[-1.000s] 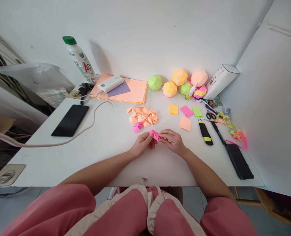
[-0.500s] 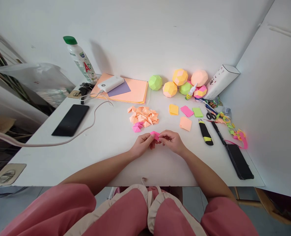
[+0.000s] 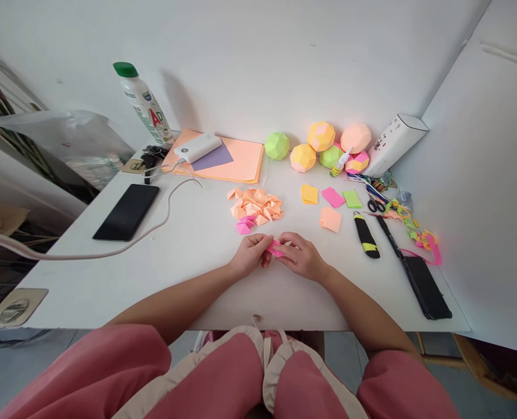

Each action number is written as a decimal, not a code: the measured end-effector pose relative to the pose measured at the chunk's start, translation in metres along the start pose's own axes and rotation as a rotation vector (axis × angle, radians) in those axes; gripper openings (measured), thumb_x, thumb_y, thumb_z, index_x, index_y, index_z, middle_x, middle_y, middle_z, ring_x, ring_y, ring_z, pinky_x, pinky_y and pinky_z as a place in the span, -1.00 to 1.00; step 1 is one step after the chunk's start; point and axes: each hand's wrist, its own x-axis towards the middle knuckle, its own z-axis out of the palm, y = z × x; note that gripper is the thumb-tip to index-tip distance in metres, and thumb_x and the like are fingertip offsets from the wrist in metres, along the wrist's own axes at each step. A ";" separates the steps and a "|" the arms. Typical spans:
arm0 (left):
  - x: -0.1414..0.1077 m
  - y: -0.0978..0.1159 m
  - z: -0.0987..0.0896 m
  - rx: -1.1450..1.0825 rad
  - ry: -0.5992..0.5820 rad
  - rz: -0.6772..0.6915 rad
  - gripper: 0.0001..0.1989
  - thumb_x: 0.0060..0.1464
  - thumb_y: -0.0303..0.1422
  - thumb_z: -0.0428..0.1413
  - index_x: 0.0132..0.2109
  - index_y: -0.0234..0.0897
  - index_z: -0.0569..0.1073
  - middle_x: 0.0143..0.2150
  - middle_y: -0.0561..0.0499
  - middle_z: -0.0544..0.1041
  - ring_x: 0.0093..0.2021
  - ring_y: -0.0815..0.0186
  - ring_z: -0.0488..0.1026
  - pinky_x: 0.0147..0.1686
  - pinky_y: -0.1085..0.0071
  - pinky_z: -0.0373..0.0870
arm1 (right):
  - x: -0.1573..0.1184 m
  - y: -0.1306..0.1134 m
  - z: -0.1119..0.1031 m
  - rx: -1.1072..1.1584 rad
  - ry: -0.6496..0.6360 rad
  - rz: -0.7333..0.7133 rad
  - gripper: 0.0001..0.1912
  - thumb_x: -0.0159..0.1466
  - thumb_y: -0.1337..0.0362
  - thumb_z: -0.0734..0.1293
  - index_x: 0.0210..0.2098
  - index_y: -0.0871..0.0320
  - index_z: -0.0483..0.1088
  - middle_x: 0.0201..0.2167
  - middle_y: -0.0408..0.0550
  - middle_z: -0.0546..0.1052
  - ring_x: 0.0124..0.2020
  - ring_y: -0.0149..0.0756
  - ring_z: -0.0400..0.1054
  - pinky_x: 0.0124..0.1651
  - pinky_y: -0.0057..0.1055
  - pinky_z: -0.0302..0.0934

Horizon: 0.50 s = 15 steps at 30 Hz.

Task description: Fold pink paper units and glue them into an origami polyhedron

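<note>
At the far left of the white worktop [image 3: 188, 227], a pale cable [image 3: 169, 206] runs in from the edge of view to a white power bank [image 3: 198, 148]. A black phone [image 3: 126, 212] lies flat behind the cable, and a green-capped bottle [image 3: 147, 110] stands near the wall. The power bank rests partly on a purple sheet [image 3: 214, 158], over a stack of peach paper [image 3: 245, 157]. Next come two or so pink folded pieces [image 3: 245, 225], touching the front of a heap of peach folded pieces [image 3: 255, 205].

Nearer the person, the left hand [image 3: 248, 255] has its grip pinching the left end of a small pink folded paper [image 3: 274, 248], which sits between the two hands, in front of the heap. A green faceted ball [image 3: 277, 146] rests by the wall. The right hand [image 3: 300, 256] has its grip closed about the paper's right end, fingers partly covering it.

Beyond lie yellow squares [image 3: 309, 194], peach squares [image 3: 330, 219], pink squares [image 3: 332, 197] and green squares [image 3: 352, 199], then a black-and-yellow cutter [image 3: 366, 234], scissors [image 3: 376, 205] and a black case [image 3: 427, 287].
</note>
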 end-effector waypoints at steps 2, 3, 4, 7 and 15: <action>-0.001 0.000 0.000 0.045 -0.026 -0.018 -0.60 0.02 -0.05 0.10 -0.52 -0.30 0.33 -0.70 0.11 0.34 -0.73 0.47 0.26 -0.69 0.51 0.18 | 0.000 -0.001 0.000 -0.092 0.023 -0.053 -0.79 0.30 0.36 0.18 -0.15 0.06 0.40 -0.21 0.03 0.42 -0.22 -0.31 0.35 -0.31 -0.37 0.38; -0.001 0.000 0.000 0.067 -0.036 -0.026 -0.60 0.02 -0.05 0.10 -0.51 -0.31 0.34 -0.69 0.11 0.35 -0.72 0.47 0.27 -0.69 0.52 0.18 | 0.000 -0.001 0.000 -0.114 0.037 -0.076 -0.78 0.30 0.38 0.17 -0.17 0.06 0.41 -0.23 0.02 0.43 -0.23 -0.31 0.35 -0.31 -0.37 0.38; -0.002 0.000 0.000 0.086 -0.042 -0.033 -0.60 0.02 -0.04 0.10 -0.50 -0.31 0.35 -0.69 0.10 0.36 -0.72 0.47 0.29 -0.69 0.52 0.18 | 0.001 -0.001 0.000 -0.123 0.046 -0.099 -0.78 0.30 0.39 0.17 -0.19 0.05 0.42 -0.25 0.01 0.44 -0.24 -0.31 0.35 -0.31 -0.37 0.38; -0.003 0.002 0.002 0.116 -0.023 -0.039 -0.61 -0.01 -0.04 0.12 -0.49 -0.31 0.37 -0.67 0.10 0.37 -0.71 0.45 0.31 -0.69 0.52 0.19 | 0.002 -0.002 -0.001 -0.119 0.051 -0.126 -0.78 0.31 0.38 0.16 -0.22 0.06 0.43 -0.30 -0.01 0.46 -0.27 -0.31 0.35 -0.30 -0.35 0.37; -0.003 0.006 0.005 0.075 0.012 -0.017 -0.63 -0.02 -0.05 0.13 -0.46 -0.32 0.41 -0.65 0.08 0.39 -0.67 0.42 0.35 -0.64 0.47 0.27 | 0.001 -0.001 -0.001 -0.205 -0.020 -0.094 -0.75 0.31 0.39 0.14 -0.25 0.08 0.44 -0.39 -0.02 0.48 -0.38 -0.34 0.33 -0.38 -0.38 0.32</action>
